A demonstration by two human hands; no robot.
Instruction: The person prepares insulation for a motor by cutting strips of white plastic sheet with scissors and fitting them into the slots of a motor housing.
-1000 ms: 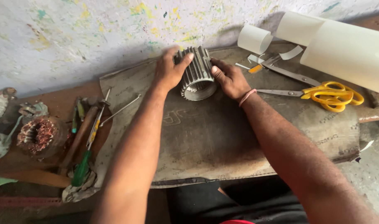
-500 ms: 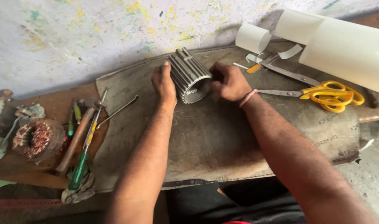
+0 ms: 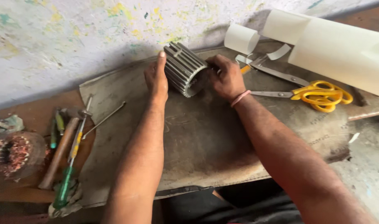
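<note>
Grey ribbed metal stator core, tilted, betw. both hands, open end toward camera
</note>
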